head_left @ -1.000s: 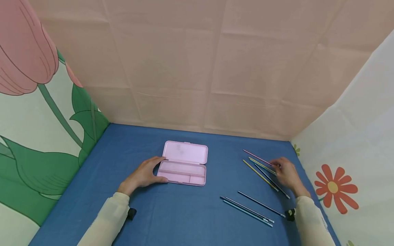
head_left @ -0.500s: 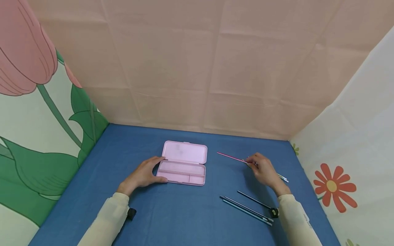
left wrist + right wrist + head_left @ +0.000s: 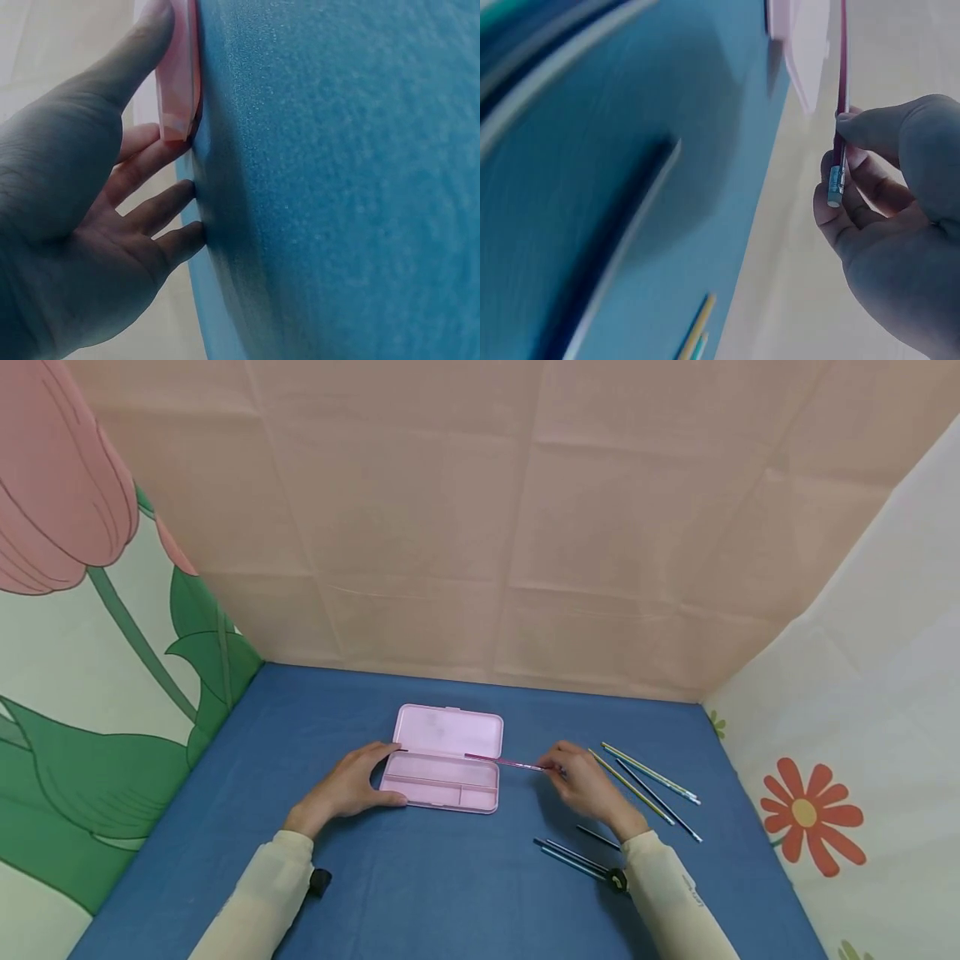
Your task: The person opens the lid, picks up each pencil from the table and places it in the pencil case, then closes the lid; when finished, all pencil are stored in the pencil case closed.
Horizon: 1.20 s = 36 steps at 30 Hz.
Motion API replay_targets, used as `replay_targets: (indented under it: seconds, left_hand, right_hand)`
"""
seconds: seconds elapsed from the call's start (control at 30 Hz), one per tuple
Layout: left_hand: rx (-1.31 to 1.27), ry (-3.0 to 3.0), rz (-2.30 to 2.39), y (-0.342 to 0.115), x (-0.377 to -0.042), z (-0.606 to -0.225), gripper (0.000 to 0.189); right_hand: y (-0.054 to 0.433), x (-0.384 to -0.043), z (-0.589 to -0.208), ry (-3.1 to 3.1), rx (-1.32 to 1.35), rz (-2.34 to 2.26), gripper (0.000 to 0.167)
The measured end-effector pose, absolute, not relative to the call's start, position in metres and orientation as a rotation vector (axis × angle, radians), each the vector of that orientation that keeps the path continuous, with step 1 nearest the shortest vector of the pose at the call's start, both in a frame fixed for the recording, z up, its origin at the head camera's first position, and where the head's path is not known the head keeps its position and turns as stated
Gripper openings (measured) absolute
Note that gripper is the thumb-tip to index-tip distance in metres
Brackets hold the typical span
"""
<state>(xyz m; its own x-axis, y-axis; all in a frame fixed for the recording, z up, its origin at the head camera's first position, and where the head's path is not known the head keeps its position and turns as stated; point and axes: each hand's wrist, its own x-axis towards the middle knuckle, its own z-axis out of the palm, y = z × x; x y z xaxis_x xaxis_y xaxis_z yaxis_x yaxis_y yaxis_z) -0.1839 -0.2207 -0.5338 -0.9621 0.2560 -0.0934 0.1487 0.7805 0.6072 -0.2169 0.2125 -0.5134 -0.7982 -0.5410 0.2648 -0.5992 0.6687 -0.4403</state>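
Observation:
A pink pencil case (image 3: 448, 732) lies open flat on the blue cloth, lid at the back, compartments in front with nothing in them. My left hand (image 3: 345, 792) holds its left end between thumb and fingers; the left wrist view shows the thumb along the case edge (image 3: 178, 86). Between thumb and fingertips, my right hand (image 3: 588, 787) pinches a dark pink pencil (image 3: 506, 763) near its rear end. The pencil's tip overlaps the case near the hinge in the head view. Its pale eraser end (image 3: 835, 191) sticks out below the thumb in the right wrist view.
Right of my right hand lie several pencils, among them a yellow pencil (image 3: 633, 788) and a dark pencil (image 3: 660, 802). Nearer me, several dark and teal pencils (image 3: 572, 857) are partly hidden by my right wrist. Fabric walls border the cloth at back and sides.
My right hand has picked the pink pencil up from the right-hand group and carried it left to the case. My left hand stays at the case's left end.

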Motion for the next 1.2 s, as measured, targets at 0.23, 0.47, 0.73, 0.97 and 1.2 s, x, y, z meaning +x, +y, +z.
replay_targets:
  seconds: [0.23,0.47,0.73,0.97,1.2]
  left_hand:
    - [0.330,2.804,0.953,-0.221,-0.184,-0.536,0.101]
    - [0.339,2.804,0.951,-0.222,-0.185,-0.536,0.101]
    - [0.332,2.805,0.937,-0.221,-0.185,-0.536,0.102]
    - [0.327,2.811,0.928,-0.221,-0.185,-0.537,0.102]
    - [0.330,2.815,0.930,-0.221,-0.185,-0.537,0.103]
  right_hand:
    - [0.176,-0.216,-0.517,-2.742,1.091,0.800,0.017]
    - [0.147,-0.220,-0.520,-2.736,1.192,0.804,0.021]
    - [0.122,-0.226,-0.523,-2.789,1.220,0.846,0.019]
    - [0.107,-0.230,-0.524,-2.778,1.269,0.865,0.019]
    - [0.098,-0.233,-0.529,-2.786,1.289,0.851,0.019]
